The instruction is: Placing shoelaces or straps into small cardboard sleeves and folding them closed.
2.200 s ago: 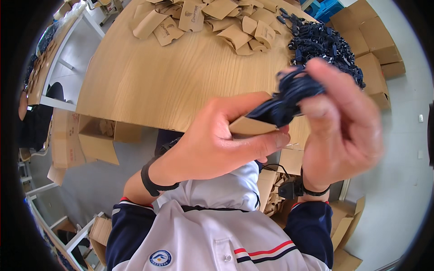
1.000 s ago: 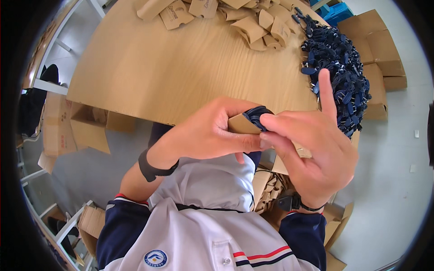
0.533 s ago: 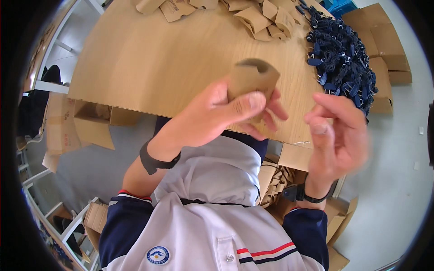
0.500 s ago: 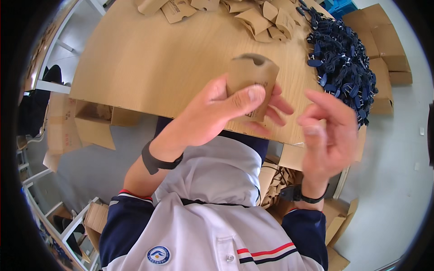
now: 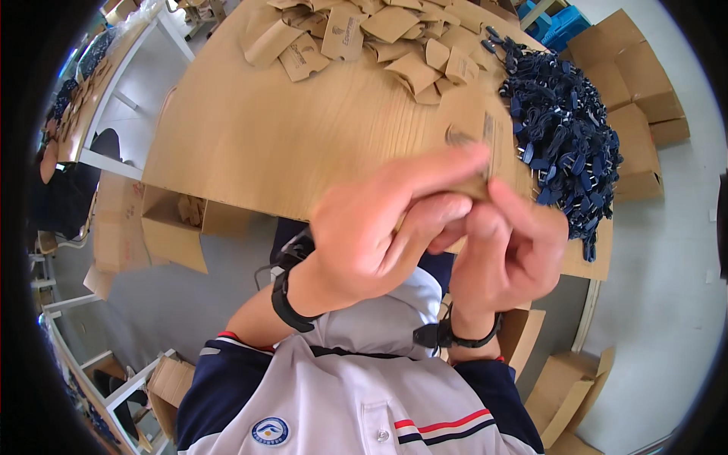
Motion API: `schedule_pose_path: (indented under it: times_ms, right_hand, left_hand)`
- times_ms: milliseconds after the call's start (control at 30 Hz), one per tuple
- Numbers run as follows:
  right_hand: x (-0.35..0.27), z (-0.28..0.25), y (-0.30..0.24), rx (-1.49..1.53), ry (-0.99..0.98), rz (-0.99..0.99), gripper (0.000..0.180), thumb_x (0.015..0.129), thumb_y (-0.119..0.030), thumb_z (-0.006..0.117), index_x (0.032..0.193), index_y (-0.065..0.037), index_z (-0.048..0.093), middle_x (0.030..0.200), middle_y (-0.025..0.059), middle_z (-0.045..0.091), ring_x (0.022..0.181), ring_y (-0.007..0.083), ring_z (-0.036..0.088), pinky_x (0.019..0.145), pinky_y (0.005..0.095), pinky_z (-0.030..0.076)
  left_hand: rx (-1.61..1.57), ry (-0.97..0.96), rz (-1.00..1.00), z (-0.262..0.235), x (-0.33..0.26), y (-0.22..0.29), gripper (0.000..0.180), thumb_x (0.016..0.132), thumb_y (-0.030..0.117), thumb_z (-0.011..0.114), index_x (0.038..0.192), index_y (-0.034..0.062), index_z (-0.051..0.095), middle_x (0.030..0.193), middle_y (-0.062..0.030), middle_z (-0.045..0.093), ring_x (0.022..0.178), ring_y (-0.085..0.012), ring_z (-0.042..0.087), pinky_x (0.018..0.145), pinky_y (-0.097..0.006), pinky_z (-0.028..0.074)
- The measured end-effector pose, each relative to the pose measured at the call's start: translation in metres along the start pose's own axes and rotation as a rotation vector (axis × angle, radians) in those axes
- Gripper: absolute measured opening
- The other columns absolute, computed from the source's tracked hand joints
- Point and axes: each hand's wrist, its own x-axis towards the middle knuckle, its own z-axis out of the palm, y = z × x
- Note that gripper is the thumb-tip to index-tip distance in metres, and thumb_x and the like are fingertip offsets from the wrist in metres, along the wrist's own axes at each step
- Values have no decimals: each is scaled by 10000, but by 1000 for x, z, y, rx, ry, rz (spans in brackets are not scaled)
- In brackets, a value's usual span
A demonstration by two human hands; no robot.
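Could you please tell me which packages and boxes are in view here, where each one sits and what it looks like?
Small brown card sleeve: pinched between the left hand and right hand, flat, dark print.
Pile of card sleeves: far side of the wooden table, flat brown pieces, dark print.
Open carton: floor, left of table, brown.
Stacked cartons: floor, right of table, brown, closed.

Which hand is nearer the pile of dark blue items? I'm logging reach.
Right. The right hand is just beside the dark blue pile; the left hand lies farther left.
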Motion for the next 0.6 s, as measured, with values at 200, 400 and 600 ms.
schedule_pose_path:
  times_ms: [200, 400, 600]
  right_hand:
    - [-11, 3, -11, 273, 75, 26, 210, 832, 147, 606, 1017, 47, 618, 690, 149, 638, 632, 157, 631, 554, 261, 506]
    - [10, 5, -30, 625, 81, 504, 678, 820, -160, 726, 1378, 4, 378, 1087, 157, 581, 917, 153, 563, 790, 287, 447]
    - [6, -12, -22, 824, -297, 808, 642, 837, -193, 634, 1375, -5, 337, 1098, 95, 522, 940, 147, 505, 797, 283, 421]
  left_hand:
    - [145, 6, 397, -7, 9, 4, 209, 933, 67, 585, 1085, -76, 604, 934, -172, 705, 684, -129, 642, 624, -236, 512]
    - [694, -116, 1024, -35, 19, 10, 319, 712, 89, 645, 1030, 81, 672, 642, 47, 497, 649, -133, 487, 611, -259, 469]
    - [418, -481, 912, -37, 40, 12, 228, 752, 268, 701, 936, 132, 701, 890, -35, 635, 901, -216, 560, 744, -334, 404]
